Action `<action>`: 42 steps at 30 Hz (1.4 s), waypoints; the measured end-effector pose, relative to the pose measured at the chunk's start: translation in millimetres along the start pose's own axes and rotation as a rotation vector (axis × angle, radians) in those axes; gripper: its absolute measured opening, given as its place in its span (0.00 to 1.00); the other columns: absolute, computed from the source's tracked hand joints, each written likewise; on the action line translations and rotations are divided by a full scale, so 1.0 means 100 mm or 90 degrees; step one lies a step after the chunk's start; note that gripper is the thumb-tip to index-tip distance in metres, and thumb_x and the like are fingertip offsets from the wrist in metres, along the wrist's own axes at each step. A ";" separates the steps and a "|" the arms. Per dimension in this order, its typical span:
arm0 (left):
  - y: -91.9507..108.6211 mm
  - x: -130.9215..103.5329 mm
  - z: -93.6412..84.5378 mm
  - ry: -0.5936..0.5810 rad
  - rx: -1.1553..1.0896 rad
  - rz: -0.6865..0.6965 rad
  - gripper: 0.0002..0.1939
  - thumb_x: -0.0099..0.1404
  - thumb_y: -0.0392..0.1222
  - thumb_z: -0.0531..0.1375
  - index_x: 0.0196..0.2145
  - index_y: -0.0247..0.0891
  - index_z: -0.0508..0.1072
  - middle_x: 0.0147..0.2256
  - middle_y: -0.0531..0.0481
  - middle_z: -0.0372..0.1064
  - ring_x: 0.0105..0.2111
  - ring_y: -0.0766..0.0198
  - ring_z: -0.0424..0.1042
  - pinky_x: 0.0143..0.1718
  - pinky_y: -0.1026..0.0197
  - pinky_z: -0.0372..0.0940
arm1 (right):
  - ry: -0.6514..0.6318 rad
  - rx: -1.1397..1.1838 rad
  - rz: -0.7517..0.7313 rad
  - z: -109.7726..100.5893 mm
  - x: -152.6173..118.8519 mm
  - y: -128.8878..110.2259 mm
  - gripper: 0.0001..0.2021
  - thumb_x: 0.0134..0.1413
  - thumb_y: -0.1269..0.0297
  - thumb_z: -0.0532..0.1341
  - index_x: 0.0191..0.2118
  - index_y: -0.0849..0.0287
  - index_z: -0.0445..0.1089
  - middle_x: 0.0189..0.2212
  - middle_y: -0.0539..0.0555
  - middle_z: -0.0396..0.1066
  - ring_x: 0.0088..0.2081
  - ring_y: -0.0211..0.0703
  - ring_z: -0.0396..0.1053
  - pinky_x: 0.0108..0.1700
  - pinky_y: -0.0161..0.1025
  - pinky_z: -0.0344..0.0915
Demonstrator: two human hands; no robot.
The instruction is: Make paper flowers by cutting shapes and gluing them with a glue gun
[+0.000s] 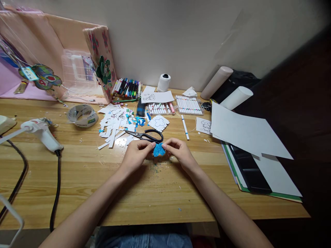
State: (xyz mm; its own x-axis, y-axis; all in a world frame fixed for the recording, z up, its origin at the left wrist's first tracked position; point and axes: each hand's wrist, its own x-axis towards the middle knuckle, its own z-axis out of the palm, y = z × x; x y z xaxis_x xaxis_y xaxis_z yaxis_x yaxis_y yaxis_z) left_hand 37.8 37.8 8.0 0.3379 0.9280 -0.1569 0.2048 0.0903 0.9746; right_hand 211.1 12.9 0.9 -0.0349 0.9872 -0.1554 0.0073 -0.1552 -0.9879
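Between my two hands, just above the wooden table, is a small blue paper cutout with a lobed, flower-like outline and lines across it. My left hand pinches its left edge with thumb and forefinger. On the opposite edge, my right hand has a similar pinch. Right behind the cutout lie black-handled scissors, their blades pointing left. A white paper with a blue flower outline rests beyond the scissors. Paper scraps, white and blue, are heaped to the left of it.
A hot glue gun with a black cord and a tape roll lie on the left. Marker sets and a thread spool stand at the back. White sheets overlie folders at the right. One marker lies loose.
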 end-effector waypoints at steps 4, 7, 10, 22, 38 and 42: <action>-0.02 0.02 0.01 -0.024 -0.008 -0.007 0.18 0.58 0.53 0.57 0.23 0.34 0.75 0.21 0.51 0.69 0.23 0.66 0.65 0.26 0.65 0.59 | 0.033 -0.007 0.005 -0.01 0.01 0.01 0.13 0.42 0.55 0.65 0.26 0.61 0.70 0.19 0.47 0.66 0.20 0.33 0.59 0.23 0.32 0.57; -0.02 0.03 0.03 -0.065 -0.016 -0.033 0.15 0.54 0.51 0.61 0.26 0.34 0.77 0.24 0.50 0.72 0.25 0.65 0.67 0.28 0.64 0.61 | 0.062 -0.003 0.008 -0.01 0.02 0.02 0.14 0.41 0.54 0.66 0.26 0.61 0.70 0.18 0.48 0.65 0.20 0.33 0.60 0.22 0.32 0.58; -0.03 0.03 0.04 -0.078 -0.028 -0.040 0.14 0.53 0.49 0.62 0.25 0.33 0.76 0.24 0.48 0.72 0.24 0.64 0.68 0.28 0.63 0.62 | 0.064 0.021 0.028 -0.02 0.03 0.03 0.15 0.38 0.54 0.68 0.27 0.61 0.71 0.19 0.48 0.67 0.20 0.34 0.62 0.22 0.32 0.60; -0.05 0.06 0.03 -0.049 0.038 0.019 0.15 0.56 0.50 0.58 0.24 0.34 0.69 0.23 0.51 0.66 0.24 0.66 0.64 0.27 0.65 0.59 | 0.015 0.016 0.014 -0.03 0.04 0.03 0.13 0.39 0.57 0.67 0.27 0.62 0.71 0.21 0.48 0.69 0.21 0.33 0.63 0.23 0.31 0.59; -0.09 0.06 0.04 0.019 -0.052 0.032 0.16 0.56 0.52 0.60 0.26 0.34 0.68 0.25 0.52 0.67 0.25 0.67 0.64 0.29 0.65 0.59 | 0.005 0.066 0.065 -0.02 0.01 0.06 0.15 0.38 0.55 0.68 0.23 0.62 0.68 0.21 0.48 0.70 0.19 0.30 0.61 0.23 0.30 0.57; -0.10 0.06 0.04 0.036 -0.038 0.037 0.16 0.56 0.52 0.60 0.25 0.34 0.69 0.25 0.52 0.67 0.26 0.67 0.64 0.29 0.65 0.59 | -0.001 0.047 0.055 -0.01 0.01 0.06 0.15 0.39 0.54 0.67 0.23 0.60 0.66 0.18 0.47 0.68 0.18 0.31 0.61 0.21 0.30 0.57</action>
State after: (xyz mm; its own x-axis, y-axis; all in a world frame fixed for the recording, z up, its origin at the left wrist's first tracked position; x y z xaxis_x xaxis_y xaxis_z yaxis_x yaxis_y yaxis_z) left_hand 41.3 41.1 -2.9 0.2952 0.9510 -0.0922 0.1304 0.0555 0.9899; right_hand 212.5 12.6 -5.1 -0.0384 0.9701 -0.2396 -0.0632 -0.2417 -0.9683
